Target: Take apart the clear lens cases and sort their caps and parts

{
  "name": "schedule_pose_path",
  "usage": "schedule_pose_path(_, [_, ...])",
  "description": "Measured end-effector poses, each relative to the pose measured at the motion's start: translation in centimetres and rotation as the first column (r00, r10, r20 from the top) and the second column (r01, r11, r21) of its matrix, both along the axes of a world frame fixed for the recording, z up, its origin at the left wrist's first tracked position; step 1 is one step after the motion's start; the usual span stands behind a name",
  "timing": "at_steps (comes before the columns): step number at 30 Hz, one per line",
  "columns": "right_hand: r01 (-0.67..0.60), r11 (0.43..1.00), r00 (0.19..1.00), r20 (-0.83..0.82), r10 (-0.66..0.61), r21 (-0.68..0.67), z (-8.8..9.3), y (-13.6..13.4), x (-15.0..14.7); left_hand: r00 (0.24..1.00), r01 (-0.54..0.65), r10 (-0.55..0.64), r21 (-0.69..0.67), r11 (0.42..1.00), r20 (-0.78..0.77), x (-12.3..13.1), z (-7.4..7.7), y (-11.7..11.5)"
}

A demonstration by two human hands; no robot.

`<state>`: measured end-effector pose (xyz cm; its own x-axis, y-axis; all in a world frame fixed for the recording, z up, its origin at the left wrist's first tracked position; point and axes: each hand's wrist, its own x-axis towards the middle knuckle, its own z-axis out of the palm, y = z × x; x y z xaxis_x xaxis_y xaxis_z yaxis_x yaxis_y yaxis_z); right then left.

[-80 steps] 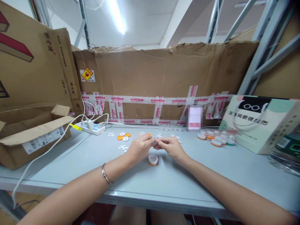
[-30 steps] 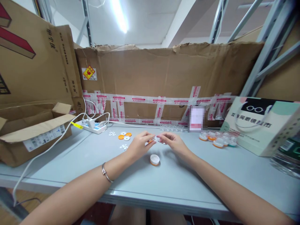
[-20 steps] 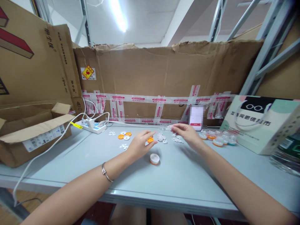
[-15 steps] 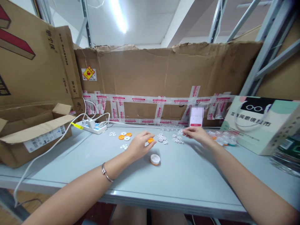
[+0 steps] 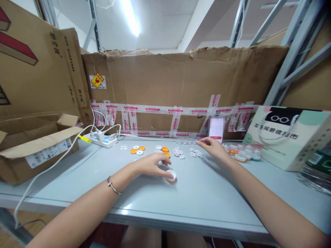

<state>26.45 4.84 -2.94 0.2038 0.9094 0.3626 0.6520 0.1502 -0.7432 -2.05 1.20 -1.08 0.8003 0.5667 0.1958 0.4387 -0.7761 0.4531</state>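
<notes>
My left hand (image 5: 154,164) reaches over the desk with its fingers apart and curved. Its thumb is at the rim of a small round white container with an orange base (image 5: 171,176); I cannot tell whether it touches. Just beyond its fingertips are orange rings (image 5: 164,149) and a white ring (image 5: 158,147). My right hand (image 5: 212,147) is by a row of small clear plastic pieces (image 5: 182,142), fingertips pinched together at the row's right end. What they hold, if anything, is too small to make out. Two clusters of little white parts (image 5: 178,152) (image 5: 196,153) lie between the hands.
More orange and white rings (image 5: 137,150) lie at the left, near a power strip (image 5: 103,139) with white cables. An open cardboard box (image 5: 38,148) stands far left. A phone (image 5: 216,128) leans at the back. Clear-topped containers (image 5: 241,152), a paper bag (image 5: 284,137) and a bottle (image 5: 317,168) are right.
My left hand has come nearer and lower, its thumb reaching the round container; the orange and white rings behind it now show. My right hand has shifted slightly left along the clear pieces.
</notes>
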Motion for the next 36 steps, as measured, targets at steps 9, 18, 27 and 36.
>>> schedule_pose_path(9, [-0.686,0.697,0.695,0.094,0.712,-0.21,-0.3,-5.6,-8.8,1.0,0.019,-0.02,-0.06,0.998,-0.018,0.7,-1.6,0.3])
schedule_pose_path(18, [-0.682,0.708,0.722,-0.016,0.692,-0.182,-0.4,-5.5,-8.8,0.999,0.046,-0.047,-0.081,0.996,-0.009,0.6,-1.4,0.2])
schedule_pose_path(27, [-0.367,0.93,0.91,0.2,0.364,-0.024,0.3,-0.9,-8.6,1.0,0.007,-0.009,-0.14,0.99,-0.013,0.3,-1.7,0.4])
schedule_pose_path(36, [-0.306,0.949,0.855,0.418,0.308,-0.074,-0.4,4.7,-11.2,0.999,0.007,-0.011,-0.123,0.992,-0.031,-0.1,-1.5,0.4])
